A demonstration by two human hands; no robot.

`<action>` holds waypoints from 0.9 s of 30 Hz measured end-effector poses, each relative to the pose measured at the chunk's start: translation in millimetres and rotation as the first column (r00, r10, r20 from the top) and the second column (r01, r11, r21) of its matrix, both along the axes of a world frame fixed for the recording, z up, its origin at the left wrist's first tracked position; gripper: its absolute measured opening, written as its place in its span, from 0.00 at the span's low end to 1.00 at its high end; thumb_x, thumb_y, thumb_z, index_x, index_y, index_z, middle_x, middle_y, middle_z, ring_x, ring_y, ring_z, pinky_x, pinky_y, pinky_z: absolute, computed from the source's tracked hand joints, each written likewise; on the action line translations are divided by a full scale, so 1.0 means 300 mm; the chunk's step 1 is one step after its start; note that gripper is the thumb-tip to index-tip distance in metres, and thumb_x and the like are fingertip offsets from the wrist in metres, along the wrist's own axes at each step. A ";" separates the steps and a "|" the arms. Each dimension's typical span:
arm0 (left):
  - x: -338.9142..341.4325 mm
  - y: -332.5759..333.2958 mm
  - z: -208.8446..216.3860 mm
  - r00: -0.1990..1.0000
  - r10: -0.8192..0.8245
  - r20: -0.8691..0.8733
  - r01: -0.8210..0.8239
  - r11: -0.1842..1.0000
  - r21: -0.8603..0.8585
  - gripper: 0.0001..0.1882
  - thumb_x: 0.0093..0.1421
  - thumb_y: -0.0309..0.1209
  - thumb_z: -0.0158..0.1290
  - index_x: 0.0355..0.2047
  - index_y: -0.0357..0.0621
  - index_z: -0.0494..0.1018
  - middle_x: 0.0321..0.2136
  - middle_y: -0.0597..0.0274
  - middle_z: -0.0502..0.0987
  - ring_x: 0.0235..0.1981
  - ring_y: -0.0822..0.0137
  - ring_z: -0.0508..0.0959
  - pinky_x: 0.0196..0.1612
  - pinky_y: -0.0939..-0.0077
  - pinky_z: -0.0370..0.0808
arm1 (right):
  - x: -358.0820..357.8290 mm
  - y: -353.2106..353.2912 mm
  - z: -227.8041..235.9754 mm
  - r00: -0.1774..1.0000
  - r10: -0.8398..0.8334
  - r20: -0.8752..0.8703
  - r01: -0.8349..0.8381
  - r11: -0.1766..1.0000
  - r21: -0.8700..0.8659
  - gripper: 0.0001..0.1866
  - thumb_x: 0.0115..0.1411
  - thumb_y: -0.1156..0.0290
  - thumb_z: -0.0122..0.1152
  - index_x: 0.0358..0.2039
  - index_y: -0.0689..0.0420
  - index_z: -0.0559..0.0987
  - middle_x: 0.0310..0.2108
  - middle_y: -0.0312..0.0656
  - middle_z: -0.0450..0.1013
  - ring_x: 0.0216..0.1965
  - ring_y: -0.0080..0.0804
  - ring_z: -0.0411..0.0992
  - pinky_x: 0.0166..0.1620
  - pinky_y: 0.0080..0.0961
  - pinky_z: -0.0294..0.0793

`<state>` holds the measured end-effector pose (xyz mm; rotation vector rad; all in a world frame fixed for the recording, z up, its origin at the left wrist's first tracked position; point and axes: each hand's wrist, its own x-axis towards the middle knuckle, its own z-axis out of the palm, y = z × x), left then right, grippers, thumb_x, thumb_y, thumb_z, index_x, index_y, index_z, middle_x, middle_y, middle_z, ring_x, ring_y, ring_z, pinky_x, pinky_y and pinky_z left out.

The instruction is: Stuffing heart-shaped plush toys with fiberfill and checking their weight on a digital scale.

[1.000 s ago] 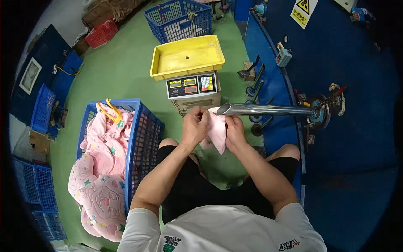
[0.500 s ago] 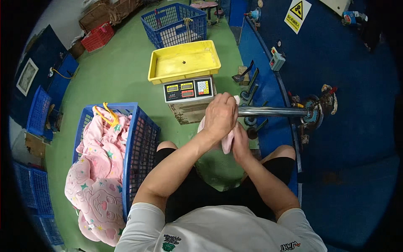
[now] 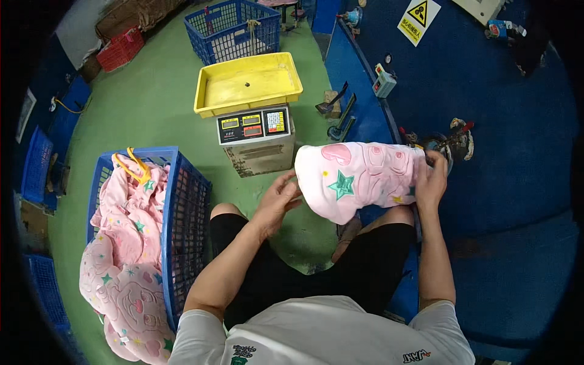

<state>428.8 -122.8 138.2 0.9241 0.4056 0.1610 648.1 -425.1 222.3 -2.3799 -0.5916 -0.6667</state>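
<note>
A pink plush cover with an embroidered face, green star and pink heart is drawn lengthwise over the metal pipe, which it now hides. My right hand grips its right end, close to the pipe's base on the blue machine. At the other end my left hand has its fingers apart, beside the rounded left edge. Whether those fingertips touch the cloth I cannot tell. To my left, a blue basket holds more pink plush covers, some spilling over its near side.
Ahead stands a weighing scale with a yellow tray on top. Another blue basket and a red crate sit farther off. The blue machine fills the right side; pedals stick out low beside it.
The plush cover has gone from bunched at the pipe's tip to stretched along the pipe. My right hand moved right with it; my left hand came back left, off the pipe. The view shifted slightly.
</note>
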 end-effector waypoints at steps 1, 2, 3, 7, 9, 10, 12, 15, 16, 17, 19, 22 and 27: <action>0.022 -0.034 0.001 0.997 -0.040 0.070 0.044 0.998 -0.054 0.32 0.64 0.32 0.60 0.64 0.36 0.61 0.52 0.51 0.74 0.50 0.61 0.76 0.55 0.66 0.74 | -0.033 0.119 0.075 0.994 0.107 0.011 -0.107 0.994 0.032 0.17 0.63 0.66 0.59 0.48 0.61 0.77 0.50 0.48 0.74 0.49 0.46 0.73 0.54 0.35 0.71; 0.040 -0.054 -0.005 0.997 -0.040 0.071 0.044 0.998 -0.053 0.32 0.64 0.32 0.60 0.64 0.36 0.61 0.52 0.51 0.74 0.50 0.61 0.76 0.55 0.66 0.74 | -0.047 0.223 0.128 0.965 0.259 -0.032 -0.260 0.964 -0.047 0.22 0.64 0.59 0.59 0.53 0.61 0.76 0.51 0.50 0.75 0.51 0.46 0.73 0.57 0.37 0.70; 0.060 -0.068 -0.012 0.996 -0.049 0.078 0.046 0.998 0.034 0.30 0.65 0.30 0.59 0.64 0.35 0.61 0.52 0.50 0.74 0.47 0.62 0.78 0.52 0.71 0.76 | -0.028 0.312 0.117 0.943 0.312 -0.115 -0.329 0.927 -0.182 0.24 0.64 0.58 0.59 0.54 0.61 0.76 0.50 0.50 0.75 0.52 0.46 0.73 0.56 0.37 0.70; 0.086 -0.028 -0.009 0.993 -0.003 0.114 -0.022 0.976 0.218 0.29 0.65 0.27 0.57 0.63 0.34 0.60 0.50 0.48 0.74 0.43 0.63 0.79 0.47 0.74 0.79 | 0.046 0.518 0.157 0.810 0.095 -0.578 -0.469 0.696 -0.543 0.26 0.65 0.53 0.58 0.51 0.64 0.78 0.47 0.51 0.77 0.47 0.47 0.75 0.53 0.38 0.72; 0.078 0.023 -0.002 0.988 0.069 0.137 -0.109 0.945 0.308 0.28 0.65 0.26 0.56 0.63 0.33 0.60 0.49 0.47 0.74 0.41 0.63 0.80 0.45 0.73 0.80 | 0.085 0.519 0.147 0.625 0.225 -0.747 -0.630 0.711 -0.313 0.25 0.65 0.53 0.58 0.44 0.67 0.81 0.40 0.50 0.79 0.38 0.44 0.76 0.46 0.36 0.74; 0.076 0.025 0.064 0.988 0.109 0.107 -0.143 0.904 0.403 0.28 0.65 0.26 0.56 0.63 0.33 0.59 0.49 0.46 0.74 0.41 0.62 0.80 0.45 0.72 0.81 | 0.092 0.515 0.114 0.661 0.298 -0.689 -0.605 0.754 -0.255 0.21 0.64 0.56 0.58 0.36 0.66 0.81 0.31 0.45 0.78 0.29 0.38 0.71 0.38 0.33 0.72; 0.098 0.050 0.160 0.972 0.201 0.117 -0.232 0.872 0.431 0.32 0.62 0.28 0.59 0.63 0.31 0.57 0.48 0.42 0.73 0.41 0.58 0.80 0.43 0.69 0.82 | 0.066 0.538 0.070 0.787 0.390 -0.478 -0.519 0.837 -0.171 0.17 0.64 0.59 0.59 0.30 0.63 0.76 0.26 0.45 0.73 0.25 0.37 0.66 0.33 0.38 0.67; 0.192 0.078 0.178 0.930 0.315 0.190 -0.356 0.637 0.684 0.38 0.60 0.34 0.63 0.63 0.31 0.58 0.47 0.37 0.74 0.34 0.59 0.82 0.32 0.74 0.84 | 0.036 0.503 0.017 0.887 0.400 -0.233 -0.397 0.916 0.058 0.13 0.66 0.65 0.57 0.29 0.61 0.72 0.22 0.40 0.67 0.24 0.30 0.61 0.30 0.33 0.63; 0.173 0.066 0.251 0.969 0.234 0.081 -0.232 0.749 0.620 0.38 0.58 0.35 0.65 0.63 0.32 0.60 0.49 0.38 0.73 0.37 0.59 0.82 0.37 0.71 0.83 | 0.027 0.480 0.005 0.898 0.421 -0.127 -0.412 0.907 0.091 0.11 0.67 0.67 0.56 0.30 0.61 0.72 0.22 0.40 0.66 0.24 0.29 0.60 0.29 0.31 0.62; 0.163 0.061 0.217 0.961 0.237 0.141 -0.266 0.668 0.694 0.38 0.57 0.35 0.65 0.62 0.33 0.61 0.49 0.40 0.74 0.40 0.59 0.81 0.41 0.69 0.82 | -0.032 0.489 0.038 0.875 0.463 -0.144 -0.440 0.883 0.167 0.12 0.69 0.66 0.54 0.31 0.61 0.70 0.23 0.38 0.64 0.25 0.28 0.60 0.32 0.29 0.64; 0.128 0.058 0.144 0.938 0.234 0.256 -0.346 0.688 0.638 0.37 0.55 0.34 0.67 0.62 0.38 0.63 0.50 0.46 0.74 0.47 0.58 0.77 0.52 0.64 0.77 | -0.023 0.462 -0.029 0.870 0.484 -0.096 -0.488 0.873 -0.018 0.10 0.69 0.67 0.54 0.35 0.62 0.74 0.27 0.40 0.69 0.27 0.31 0.64 0.34 0.28 0.66; 0.071 0.104 0.085 0.924 0.340 0.173 -0.380 0.787 0.486 0.36 0.55 0.33 0.67 0.61 0.39 0.63 0.51 0.47 0.74 0.48 0.59 0.76 0.53 0.66 0.75 | -0.059 0.485 -0.008 0.804 0.579 -0.135 -0.586 0.810 -0.018 0.10 0.68 0.68 0.55 0.38 0.62 0.75 0.30 0.41 0.70 0.32 0.32 0.66 0.39 0.27 0.67; 0.068 0.078 0.115 0.941 0.288 0.179 -0.338 0.760 0.555 0.38 0.54 0.33 0.66 0.62 0.38 0.63 0.52 0.46 0.74 0.51 0.56 0.76 0.56 0.64 0.72 | 0.153 0.396 -0.002 0.843 0.512 -0.162 -0.530 0.843 -0.091 0.19 0.72 0.59 0.48 0.49 0.63 0.76 0.48 0.48 0.73 0.47 0.45 0.70 0.55 0.34 0.67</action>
